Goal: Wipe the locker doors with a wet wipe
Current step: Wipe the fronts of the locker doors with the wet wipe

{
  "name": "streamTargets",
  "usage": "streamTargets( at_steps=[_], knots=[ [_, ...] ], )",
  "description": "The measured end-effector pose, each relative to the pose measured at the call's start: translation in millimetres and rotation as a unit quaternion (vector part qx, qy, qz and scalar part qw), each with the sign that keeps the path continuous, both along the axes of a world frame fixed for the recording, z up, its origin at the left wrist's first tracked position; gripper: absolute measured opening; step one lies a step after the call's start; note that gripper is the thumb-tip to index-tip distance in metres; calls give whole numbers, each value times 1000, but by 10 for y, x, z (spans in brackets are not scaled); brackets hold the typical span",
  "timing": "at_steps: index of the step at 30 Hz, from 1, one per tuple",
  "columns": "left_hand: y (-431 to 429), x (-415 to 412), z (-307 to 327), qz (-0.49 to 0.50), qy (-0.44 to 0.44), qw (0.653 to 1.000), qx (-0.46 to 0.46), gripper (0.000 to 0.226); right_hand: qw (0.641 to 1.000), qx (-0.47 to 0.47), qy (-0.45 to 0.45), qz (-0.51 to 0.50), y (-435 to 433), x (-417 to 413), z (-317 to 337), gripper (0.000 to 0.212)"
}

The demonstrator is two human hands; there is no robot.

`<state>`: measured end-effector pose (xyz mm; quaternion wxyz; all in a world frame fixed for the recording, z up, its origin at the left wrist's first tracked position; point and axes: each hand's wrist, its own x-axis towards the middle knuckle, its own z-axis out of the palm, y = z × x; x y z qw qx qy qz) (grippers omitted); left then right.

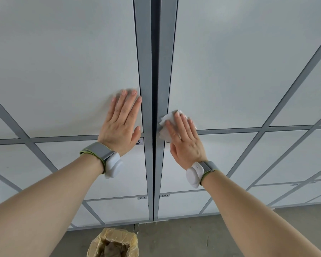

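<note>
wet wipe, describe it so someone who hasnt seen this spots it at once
Find the dark vertical gap between the two locker banks. Just right of it, the right hand presses a crumpled white wet wipe against a door. The left hand has nothing under it.

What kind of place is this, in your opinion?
Likely a locker room or changing area: a wall of locker doors, small number labels such as 24, and a lined bin on a concrete floor.

Flat left grip (121, 125), right grip (184, 140) (outstretched)
</note>
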<state>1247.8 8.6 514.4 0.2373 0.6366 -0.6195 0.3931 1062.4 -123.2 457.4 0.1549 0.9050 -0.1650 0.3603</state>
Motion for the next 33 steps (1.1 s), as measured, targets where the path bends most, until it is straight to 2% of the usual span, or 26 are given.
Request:
streamTargets(
  at_steps=[3, 5, 12, 18, 25, 33],
  knots=[
    [-5, 2, -25, -4, -2, 1000, 3, 72, 998, 30, -58, 7, 89, 146, 185, 64],
    [-12, -2, -31, -3, -1, 1000, 4, 74, 997, 34, -65, 25, 120, 215, 232, 64],
    [-34, 15, -51, 19, -16, 1000, 12, 75, 998, -42, 26, 33, 64, 104, -92, 63],
    [-55, -12, -59, 21, -9, 1000, 8, 71, 988, -108, 110, -11, -62, -60, -324, 68],
    [-37, -14, -47, 38, -15, 999, 16, 73, 988, -103, 116, -25, -209, -292, -382, 71],
    [-51, -167, -51, 50, -1, 998, 24, 75, 992, -48, 102, -49, -407, -638, -425, 71]
  ],
)
